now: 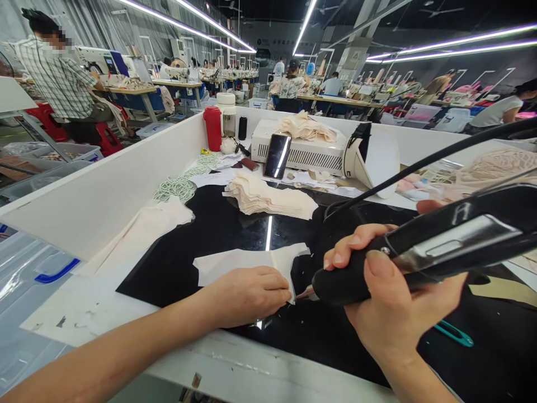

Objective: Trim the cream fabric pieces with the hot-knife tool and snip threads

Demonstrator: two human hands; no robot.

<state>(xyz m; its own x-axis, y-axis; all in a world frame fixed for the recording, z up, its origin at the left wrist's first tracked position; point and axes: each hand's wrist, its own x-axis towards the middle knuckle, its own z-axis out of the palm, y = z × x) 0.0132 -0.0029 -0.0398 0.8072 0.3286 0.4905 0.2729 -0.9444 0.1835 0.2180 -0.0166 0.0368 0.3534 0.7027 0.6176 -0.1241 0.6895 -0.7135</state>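
My right hand (394, 291) grips a black hand-held tool (440, 246) with a metal plate and a black cord (419, 165). Its tip touches the edge of a cream fabric piece (235, 263) lying on the black work surface (201, 229). My left hand (247, 294) presses flat on that fabric piece, fingers next to the tool's tip. A stack of similar cream pieces (268, 198) lies further back on the surface.
White walls (104, 190) enclose the bench. At the back stand a red bottle (213, 129), a phone (277, 155) leaning on a white box (310, 151), and green-white cord (180, 184). Teal snips (455, 334) lie to the right. Other people work at distant tables.
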